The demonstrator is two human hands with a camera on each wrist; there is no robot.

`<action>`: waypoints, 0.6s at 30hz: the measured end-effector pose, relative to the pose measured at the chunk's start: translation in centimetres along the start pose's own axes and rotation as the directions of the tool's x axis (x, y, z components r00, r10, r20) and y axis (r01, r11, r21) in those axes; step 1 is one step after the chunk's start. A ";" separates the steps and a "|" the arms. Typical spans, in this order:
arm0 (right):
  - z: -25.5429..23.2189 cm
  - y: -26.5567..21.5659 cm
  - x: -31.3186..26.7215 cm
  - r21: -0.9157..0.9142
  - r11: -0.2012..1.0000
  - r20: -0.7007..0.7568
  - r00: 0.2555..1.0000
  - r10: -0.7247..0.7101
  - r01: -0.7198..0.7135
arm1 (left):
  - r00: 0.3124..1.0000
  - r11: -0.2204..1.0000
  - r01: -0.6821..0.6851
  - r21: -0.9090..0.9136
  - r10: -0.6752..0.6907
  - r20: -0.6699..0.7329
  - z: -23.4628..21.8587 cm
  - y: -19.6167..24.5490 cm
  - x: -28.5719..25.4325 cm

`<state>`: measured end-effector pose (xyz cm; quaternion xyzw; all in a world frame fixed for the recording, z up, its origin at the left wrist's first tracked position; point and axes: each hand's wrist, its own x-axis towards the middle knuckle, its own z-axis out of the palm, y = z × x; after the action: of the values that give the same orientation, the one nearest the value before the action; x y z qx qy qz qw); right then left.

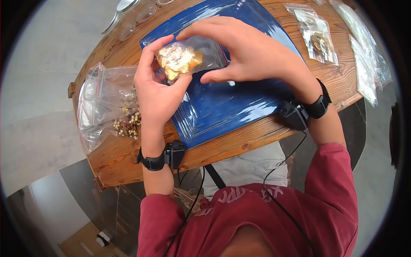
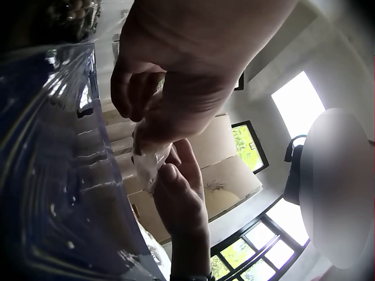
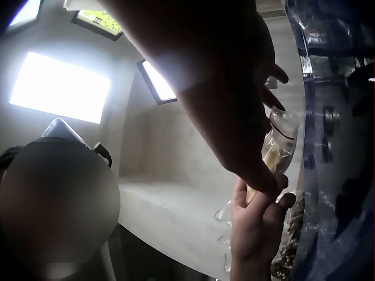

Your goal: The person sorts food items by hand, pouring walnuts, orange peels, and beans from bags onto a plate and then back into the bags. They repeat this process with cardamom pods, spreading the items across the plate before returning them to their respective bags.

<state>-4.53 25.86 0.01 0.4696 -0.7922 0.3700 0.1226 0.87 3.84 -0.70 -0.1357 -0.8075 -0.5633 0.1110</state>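
A small clear zip bag (image 1: 179,60) with yellowish pieces in it is held above the blue tray (image 1: 257,100). The left hand (image 1: 157,92) grips its left end, fingers behind and thumb at the lower edge. Around the bag's right part arches the right hand (image 1: 257,53), thumb and fingers spread apart; in the head view no contact with the bag is plain. The left wrist view shows the bag (image 2: 147,167) between the left hand (image 2: 181,76) and the right hand (image 2: 181,205). In the right wrist view the bag (image 3: 281,143) stands up beyond the left hand (image 3: 255,234).
Clear bags with mixed beans or beads (image 1: 127,124) lie left of the tray on the wooden table (image 1: 124,165). A bag with brown dried pieces (image 1: 319,42) and more clear bags (image 1: 364,64) are at the right. Glass jars (image 1: 137,15) stand at the back left.
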 end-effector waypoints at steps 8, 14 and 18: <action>0.0 0.7 0.3 0.083 0.996 0.020 1.000 0.017 -0.018 | 1.000 0.988 0.005 -0.153 -0.001 0.027 0.1 0.9 -0.1; 0.5 0.2 0.1 0.135 0.988 -0.028 0.997 -0.075 0.078 | 0.995 0.986 -0.095 -0.136 0.088 -0.056 -0.1 0.4 -0.1; 0.1 0.0 0.3 0.205 0.978 0.067 0.997 0.027 -0.040 | 0.979 0.978 -0.204 -0.033 0.203 -0.014 -0.1 0.3 -0.1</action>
<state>-4.68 25.59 0.08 0.4779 -0.7609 0.4371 0.0416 1.04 3.84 -0.46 -0.2165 -0.7791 -0.5633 0.1700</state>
